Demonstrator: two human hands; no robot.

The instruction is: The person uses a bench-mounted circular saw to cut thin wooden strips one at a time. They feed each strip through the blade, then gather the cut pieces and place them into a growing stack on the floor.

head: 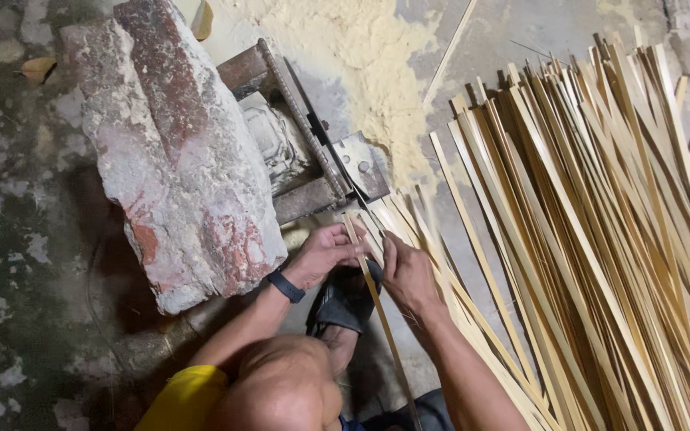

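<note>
Where the work takes place, the floor (9, 199) is rough, stained concrete, dusted with pale sawdust (361, 56) at the top. Open floor lies at left; the right side is filled by a pile of split strips (600, 239) fanned toward the upper right. A large stone slab (177, 152) rests on a metal frame (305, 144) carrying a blade (353, 179), just above the hands. The left hand (325, 255), a dark band at its wrist, and the right hand (409, 275) meet at one strip (377, 303), which runs from the blade down between them toward the person's lap. Fingers of both hands are closed around this strip. A sandalled foot (345, 303) sits below the hands, a knee (281, 383) lower still.
</note>
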